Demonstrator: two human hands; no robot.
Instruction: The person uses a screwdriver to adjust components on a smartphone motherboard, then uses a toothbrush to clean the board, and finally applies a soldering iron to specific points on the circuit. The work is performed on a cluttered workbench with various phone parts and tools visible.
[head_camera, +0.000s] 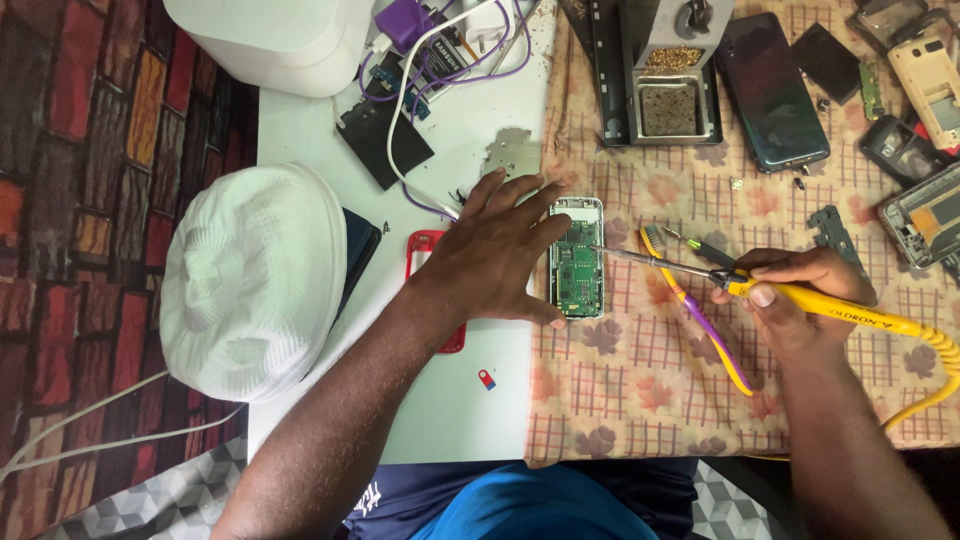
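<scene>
- While the left hand (495, 255) lies flat with fingers spread, its fingertips press the edge of an opened phone (577, 257), green circuit board facing up, pinning it in place without closing round it.
- Right hand (790, 290) has a tight grip on a yellow soldering iron (800, 300), thumb on top, and the metal tip reaches left and meets the board near its upper middle.
- So the phone sits just beside the left palm, between the two hands, well left of the right fist.
- A purple and yellow tool (700, 320) lies on the cloth just under the iron's shaft, and small tweezers (700, 247) rest just above it.
- Under it all, a checked cloth with a leaf print (620, 400) covers the right part of the white tabletop (460, 400).
- At the far edge stand a soldering stand with brass wool (668, 70), a dark phone (770, 90) and loose phone parts (920, 150).
- Left of the hands, a red phone case (425, 245) peeks out beneath the wrist, with a white cap (250, 280) beside it and white and purple cables (440, 60) beyond.
- Brick-pattern covering (100, 200) fills the left side.
</scene>
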